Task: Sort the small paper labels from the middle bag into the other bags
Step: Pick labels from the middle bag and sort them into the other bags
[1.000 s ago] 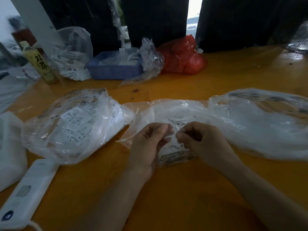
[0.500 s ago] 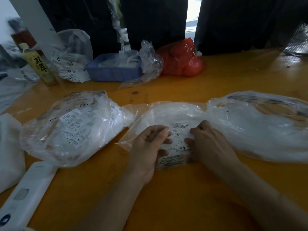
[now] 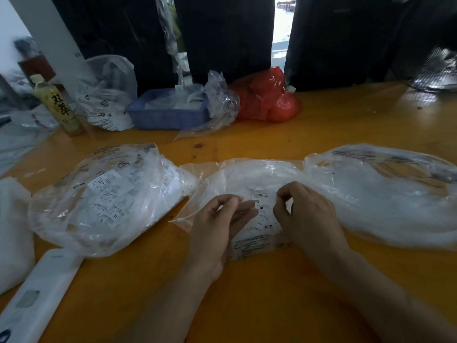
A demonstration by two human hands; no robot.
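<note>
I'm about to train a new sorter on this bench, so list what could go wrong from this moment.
1. The labels lying loose on the middle bag are small and light; the fan at the table's far right, if running, could scatter them.
2. The right hand pinches near mixed sizes; an M could land with the XL labels in the left bag.
3. The right bag is cloudy, so a wrong drop would be hard to spot.
</note>
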